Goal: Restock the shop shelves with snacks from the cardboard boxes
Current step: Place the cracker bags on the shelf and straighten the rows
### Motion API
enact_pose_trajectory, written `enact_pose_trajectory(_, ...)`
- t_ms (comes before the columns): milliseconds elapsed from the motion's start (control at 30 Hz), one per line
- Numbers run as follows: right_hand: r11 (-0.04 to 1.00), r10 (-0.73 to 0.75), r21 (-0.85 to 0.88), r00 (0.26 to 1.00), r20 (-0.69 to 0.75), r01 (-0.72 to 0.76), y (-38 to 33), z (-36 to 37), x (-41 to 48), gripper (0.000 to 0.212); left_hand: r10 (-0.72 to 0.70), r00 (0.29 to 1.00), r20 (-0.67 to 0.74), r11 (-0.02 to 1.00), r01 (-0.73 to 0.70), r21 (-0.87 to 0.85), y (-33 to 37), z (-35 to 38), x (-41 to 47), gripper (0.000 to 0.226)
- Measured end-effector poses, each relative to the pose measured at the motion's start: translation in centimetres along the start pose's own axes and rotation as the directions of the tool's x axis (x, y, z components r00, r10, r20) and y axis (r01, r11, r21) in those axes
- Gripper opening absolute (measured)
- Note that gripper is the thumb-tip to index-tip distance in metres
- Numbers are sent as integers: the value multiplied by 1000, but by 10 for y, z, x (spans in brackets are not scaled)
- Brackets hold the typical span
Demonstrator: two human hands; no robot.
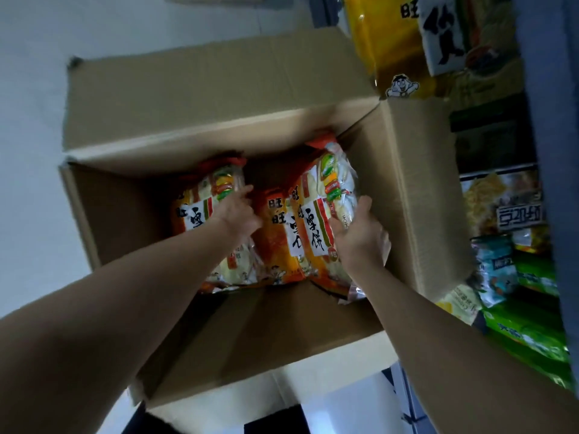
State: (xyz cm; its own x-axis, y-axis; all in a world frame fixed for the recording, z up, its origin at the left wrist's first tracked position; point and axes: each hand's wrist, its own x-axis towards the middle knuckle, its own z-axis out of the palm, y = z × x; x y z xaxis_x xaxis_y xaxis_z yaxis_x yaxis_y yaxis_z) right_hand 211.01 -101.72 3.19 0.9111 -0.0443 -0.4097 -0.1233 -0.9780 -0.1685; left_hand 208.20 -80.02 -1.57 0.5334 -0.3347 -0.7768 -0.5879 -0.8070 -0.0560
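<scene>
Both hands took hold of snack bags in the open cardboard box point(119, 220).

The box filled the centre of the frame, with three orange bags standing side by side in it. The left hand point(236, 216) had its fingers bent round the right edge of the left bag point(199, 208). The middle bag point(275, 236) stood between the hands. The right hand point(360, 239) gripped the right bag point(316, 220), fingers and thumb curled on its right side. At the right edge, shop shelves point(498, 170) held green packs point(532, 336).

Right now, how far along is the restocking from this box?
Done: the cardboard box is open and shelves on the right hold snacks. In hand: the left hand grips the left pack, the right hand the right pack. Left: both, plus the middle pack, are in the box.
</scene>
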Motion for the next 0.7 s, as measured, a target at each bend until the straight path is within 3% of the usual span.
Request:
enact_pose_trajectory(167, 999, -34, 8, 999, 13, 34, -12, -57, -46, 53, -173, 978, -114, 959, 141, -247, -19, -32, -93, 38)
enact_pose_trajectory(333, 993, -109, 48, 993, -45, 111, -20, -137, -95, 49, -455, 886, -94, 716, 301, -630, -18, -73, -186, 42)
enact_pose_trajectory(500, 992, -110, 42, 987, -121, 115, -27, -228, -143, 48, -621, 780, -85, 447, 263, -855, -6, -119, -290, 47)
enact_pose_trajectory(600, 985, -86, 135, 984, -155, 108, -30, -271, -177, 46, -666, 736, -120, 400, 216, -891, 5, -146, -347, 52)
enact_pose_trajectory(700, 977, -98, 166, 970, -222, 136, -34, -311, -214, 66, -701, 688, -187, 415, 181, -891, 13, -168, -399, 40)
